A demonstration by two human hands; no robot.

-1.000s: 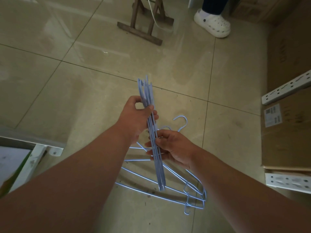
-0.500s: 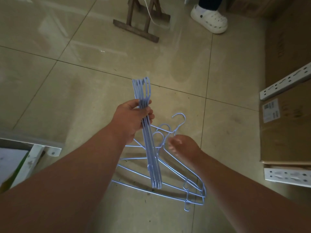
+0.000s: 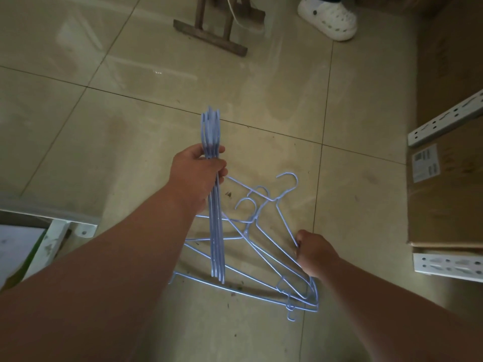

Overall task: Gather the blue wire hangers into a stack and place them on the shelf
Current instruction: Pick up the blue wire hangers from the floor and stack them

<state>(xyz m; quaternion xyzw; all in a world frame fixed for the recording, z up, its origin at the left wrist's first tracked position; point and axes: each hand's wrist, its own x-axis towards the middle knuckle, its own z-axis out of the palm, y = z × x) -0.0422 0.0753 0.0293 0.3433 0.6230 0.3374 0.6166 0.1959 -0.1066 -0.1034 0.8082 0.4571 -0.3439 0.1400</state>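
My left hand (image 3: 198, 171) is closed around a bundle of blue wire hangers (image 3: 213, 131), held edge-on above the tiled floor, the bundle running from above my fist down past my wrist. Several more blue wire hangers (image 3: 264, 246) lie overlapping on the floor below and right of it, hooks pointing away from me. My right hand (image 3: 312, 250) is down at the right side of that pile, fingers curled around the sloping arm of the topmost floor hanger (image 3: 285, 218).
At the right stands a metal shelf (image 3: 444, 128) of white perforated rails with a cardboard box (image 3: 449, 194) on it. A white shelf corner (image 3: 57, 235) is at the left. Far ahead are a wooden stand (image 3: 209, 35) and a person's white shoe (image 3: 329, 18).
My right hand let go of the held bundle, dropped to the floor pile and closed on one hanger's arm. My left hand kept the bundle, shifting slightly.
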